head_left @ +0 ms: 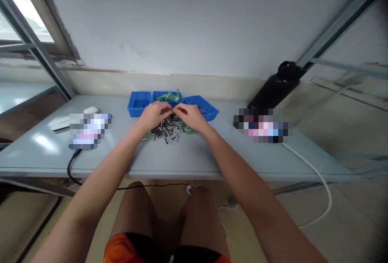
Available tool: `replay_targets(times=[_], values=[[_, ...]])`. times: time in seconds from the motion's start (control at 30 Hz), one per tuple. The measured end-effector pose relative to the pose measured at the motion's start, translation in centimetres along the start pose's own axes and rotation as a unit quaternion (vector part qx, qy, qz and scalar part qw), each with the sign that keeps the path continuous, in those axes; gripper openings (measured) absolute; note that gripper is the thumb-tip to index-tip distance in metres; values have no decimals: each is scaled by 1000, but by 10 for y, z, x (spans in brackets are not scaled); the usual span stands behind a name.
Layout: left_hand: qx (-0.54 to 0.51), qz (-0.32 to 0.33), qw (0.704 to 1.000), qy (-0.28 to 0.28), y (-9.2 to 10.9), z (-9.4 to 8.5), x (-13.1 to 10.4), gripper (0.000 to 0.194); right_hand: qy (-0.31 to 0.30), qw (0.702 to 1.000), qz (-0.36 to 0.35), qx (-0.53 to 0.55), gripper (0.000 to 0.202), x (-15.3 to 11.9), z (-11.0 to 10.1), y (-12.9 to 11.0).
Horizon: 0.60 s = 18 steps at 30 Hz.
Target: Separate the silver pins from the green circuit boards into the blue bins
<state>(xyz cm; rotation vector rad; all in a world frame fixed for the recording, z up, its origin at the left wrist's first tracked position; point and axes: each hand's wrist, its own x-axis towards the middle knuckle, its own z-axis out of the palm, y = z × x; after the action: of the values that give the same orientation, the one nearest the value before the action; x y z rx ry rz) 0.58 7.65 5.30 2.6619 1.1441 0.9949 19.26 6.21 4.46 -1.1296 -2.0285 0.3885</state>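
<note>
My left hand [154, 114] and my right hand [190, 116] meet at the fingertips above a heap of loose screws [168, 128] on the table. The fingers of both hands are pinched together; whatever lies between them is too small to make out. Behind them stand three blue bins: a left bin [131, 107] with a few small pieces inside, a middle bin [154, 95] with green plastic wrapping [167, 96], and a right bin [212, 114], turned at an angle, that holds some screws. More green plastic shows at the edges of the heap.
On the left of the grey table [182, 160] lie a blurred-out phone [91, 131] with a black cable and a white mouse [91, 110]. To the right, a black bottle [274, 89] stands behind another blurred device [263, 128] with a white cable [312, 168]. A wall rises behind.
</note>
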Motion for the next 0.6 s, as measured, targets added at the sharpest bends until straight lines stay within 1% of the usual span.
replay_targets(times=[0.13,0.27,0.47,0.6], values=[[30,4,999,-15,1,0,-1,11,-18,1000,11,21,26,0,3,2],[37,1,999,-15,2,0,-1,12,-23,998,24,56,24,1,4,2],[22,-35,999,-2,-1,-3,0,17,43,996,40,68,21,3,-1,5],[10,-57,998,3,-4,-4,1,16,65,991,54,106,22,4,-2,11]])
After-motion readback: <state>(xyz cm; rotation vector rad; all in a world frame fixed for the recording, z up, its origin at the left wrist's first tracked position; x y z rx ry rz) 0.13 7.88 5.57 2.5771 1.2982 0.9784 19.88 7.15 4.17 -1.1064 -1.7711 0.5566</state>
